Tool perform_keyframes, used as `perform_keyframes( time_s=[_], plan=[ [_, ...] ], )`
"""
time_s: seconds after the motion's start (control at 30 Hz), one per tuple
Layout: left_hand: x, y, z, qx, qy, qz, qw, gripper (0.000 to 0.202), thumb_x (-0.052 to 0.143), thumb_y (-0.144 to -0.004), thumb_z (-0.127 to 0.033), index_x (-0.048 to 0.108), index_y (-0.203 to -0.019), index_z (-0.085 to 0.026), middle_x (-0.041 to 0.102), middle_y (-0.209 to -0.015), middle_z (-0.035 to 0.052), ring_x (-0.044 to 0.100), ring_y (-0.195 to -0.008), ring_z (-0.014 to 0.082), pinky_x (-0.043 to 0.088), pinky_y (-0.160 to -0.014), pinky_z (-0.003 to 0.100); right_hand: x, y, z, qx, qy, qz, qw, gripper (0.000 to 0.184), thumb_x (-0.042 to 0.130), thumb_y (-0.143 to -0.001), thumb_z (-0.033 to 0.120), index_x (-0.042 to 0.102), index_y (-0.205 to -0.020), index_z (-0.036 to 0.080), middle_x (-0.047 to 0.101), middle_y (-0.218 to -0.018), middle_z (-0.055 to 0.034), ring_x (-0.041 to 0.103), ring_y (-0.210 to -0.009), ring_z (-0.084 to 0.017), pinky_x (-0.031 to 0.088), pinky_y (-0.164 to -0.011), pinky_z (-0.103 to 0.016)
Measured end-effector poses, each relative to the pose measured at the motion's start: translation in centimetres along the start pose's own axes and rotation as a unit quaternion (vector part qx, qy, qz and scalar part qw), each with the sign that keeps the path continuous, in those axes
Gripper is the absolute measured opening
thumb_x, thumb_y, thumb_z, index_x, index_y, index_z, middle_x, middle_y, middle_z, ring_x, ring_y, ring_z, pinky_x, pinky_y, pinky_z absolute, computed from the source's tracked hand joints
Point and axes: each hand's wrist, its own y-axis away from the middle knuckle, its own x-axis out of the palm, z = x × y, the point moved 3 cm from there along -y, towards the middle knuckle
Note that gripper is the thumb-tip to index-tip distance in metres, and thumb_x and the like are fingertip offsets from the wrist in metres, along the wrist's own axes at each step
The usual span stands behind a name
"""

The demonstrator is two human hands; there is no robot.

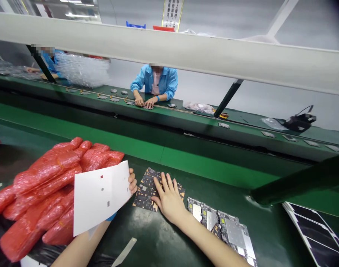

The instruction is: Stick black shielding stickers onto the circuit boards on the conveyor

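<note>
My left hand is closed on the right edge of a white sheet with a few small dark and red squares on it; its fingers curl round the edge and most of the palm is hidden behind it. My right hand lies flat, fingers spread, on a dark circuit board panel with orange and grey marks. To the right of that hand, more circuit boards with silver metal plates lie side by side, partly behind my right forearm.
Red bubble-wrapped bundles are heaped on the left. White-edged sheets with black panels lie at the right, past a green post. Across the bench, a person in blue handles small boards along a ledge. A black device stands far right.
</note>
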Motion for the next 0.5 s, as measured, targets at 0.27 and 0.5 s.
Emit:
perform_keyframes(
  time_s=[0.27, 0.5],
  plan=[
    [0.5, 0.0, 0.0, -0.013, -0.010, -0.008, 1.000, 0.026, 0.035, -0.091, -0.017, 0.061, -0.083, -0.015, 0.050, -0.061, 0.0015, 0.047, -0.044, 0.0129, 0.044, -0.044, 0.024, -2.8, 0.6, -1.1, -0.002, -0.026, 0.016, 1.000, 0.056, 0.046, -0.102, 0.036, 0.035, -0.152, 0.015, 0.020, -0.160, -0.0169, 0.020, -0.146, -0.034, 0.025, -0.118, -0.053],
    [0.9, 0.2, 0.4, -0.036, 0.014, -0.011, 0.999, 0.018, 0.043, -0.089, -0.019, 0.059, -0.081, -0.017, 0.048, -0.060, -0.0007, 0.045, -0.043, 0.0118, 0.043, -0.044, 0.024, -6.1, 10.2, -7.7, 0.053, -0.011, 0.086, 0.995, 0.067, 0.065, -0.089, 0.044, 0.046, -0.145, 0.011, 0.042, -0.148, -0.0219, 0.039, -0.139, -0.035, 0.031, -0.112, -0.064]
  ],
)
